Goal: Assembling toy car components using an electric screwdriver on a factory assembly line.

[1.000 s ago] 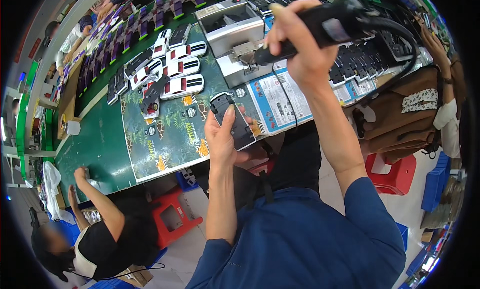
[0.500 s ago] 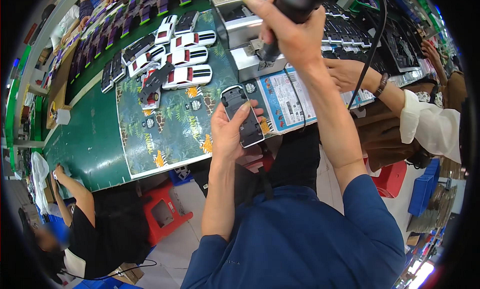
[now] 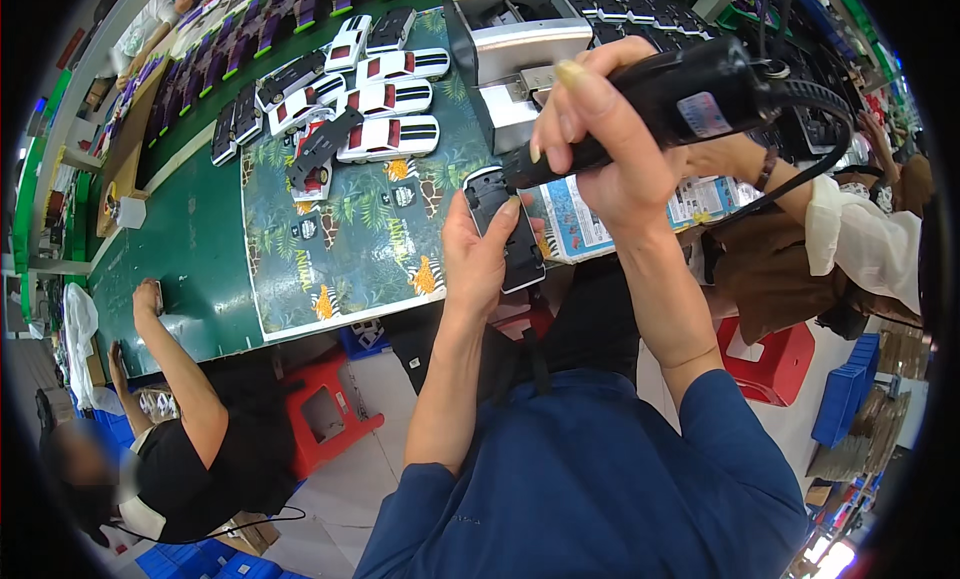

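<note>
My left hand grips a toy car at the table's front edge, its black underside turned up and its white body showing along the rim. The thumb lies across the chassis. My right hand is wrapped round a black corded electric screwdriver, held slanting with its tip end low at the far end of the car. The fingers hide part of the tool, and whether the bit touches the chassis I cannot tell. Beyond the hands stands a metal box-shaped device with an open top.
Several white toy cars and black-bottomed upturned ones cluster on the patterned mat. A printed sheet lies to the right. A co-worker's arm reaches in from the right; another person works at the left. The screwdriver's cable loops rightward.
My right hand has brought the screwdriver from the metal device down toward the car, tilting it over to the right. The left hand still holds the car. The left co-worker's arm has reached farther onto the table.
</note>
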The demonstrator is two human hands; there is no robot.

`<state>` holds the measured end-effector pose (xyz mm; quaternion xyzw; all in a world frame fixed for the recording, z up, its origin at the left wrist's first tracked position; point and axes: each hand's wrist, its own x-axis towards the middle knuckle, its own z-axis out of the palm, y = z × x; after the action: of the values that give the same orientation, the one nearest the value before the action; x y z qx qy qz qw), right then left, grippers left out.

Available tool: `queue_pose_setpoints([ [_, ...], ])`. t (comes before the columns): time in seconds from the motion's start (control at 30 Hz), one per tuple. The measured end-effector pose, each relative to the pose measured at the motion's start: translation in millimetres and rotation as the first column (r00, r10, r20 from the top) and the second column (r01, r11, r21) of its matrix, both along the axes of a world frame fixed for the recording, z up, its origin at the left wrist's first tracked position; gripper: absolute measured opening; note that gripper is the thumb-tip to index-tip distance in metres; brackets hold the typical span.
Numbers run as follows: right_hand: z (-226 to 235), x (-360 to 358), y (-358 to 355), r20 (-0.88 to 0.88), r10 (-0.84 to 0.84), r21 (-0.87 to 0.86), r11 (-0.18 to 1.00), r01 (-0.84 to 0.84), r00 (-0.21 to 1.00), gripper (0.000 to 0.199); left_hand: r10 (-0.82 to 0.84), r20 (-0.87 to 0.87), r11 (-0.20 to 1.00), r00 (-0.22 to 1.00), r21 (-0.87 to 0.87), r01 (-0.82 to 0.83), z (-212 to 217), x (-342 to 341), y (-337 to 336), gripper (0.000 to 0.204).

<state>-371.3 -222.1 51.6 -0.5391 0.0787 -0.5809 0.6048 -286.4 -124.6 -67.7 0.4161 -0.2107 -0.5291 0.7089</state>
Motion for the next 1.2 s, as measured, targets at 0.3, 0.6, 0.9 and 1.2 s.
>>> queue_pose_setpoints([
  [0.3, -7.3, 1.8, -1.8, -0.245, 0.032, -0.171, 0.982, -0.075, 0.969, 0.014, -0.049, 0.024, 0.998, 0.998, 0.027, 0.049, 3.4, 2.5, 1.9, 0.030],
  [0.6, -18.9, 6.2, -10.1, -0.339, 0.036, -0.329, 0.932, -0.155, 0.940, 0.024, -0.070, -0.057, 0.996, 0.996, 0.053, 0.073, 8.8, 7.3, 4.4, 0.040],
  [0.9, -20.9, 6.6, -3.9, -0.264, -0.011, -0.308, 0.948, -0.074, 0.964, 0.024, -0.053, -0.105, 0.998, 0.993, 0.037, 0.057, 7.4, 7.0, 1.7, 0.037],
  [1.2, -20.4, 9.9, -7.5, -0.171, 0.022, -0.375, 0.923, -0.086, 0.985, 0.019, -0.045, -0.155, 0.998, 0.987, 0.045, 0.053, 6.8, 11.6, 0.8, 0.031],
])
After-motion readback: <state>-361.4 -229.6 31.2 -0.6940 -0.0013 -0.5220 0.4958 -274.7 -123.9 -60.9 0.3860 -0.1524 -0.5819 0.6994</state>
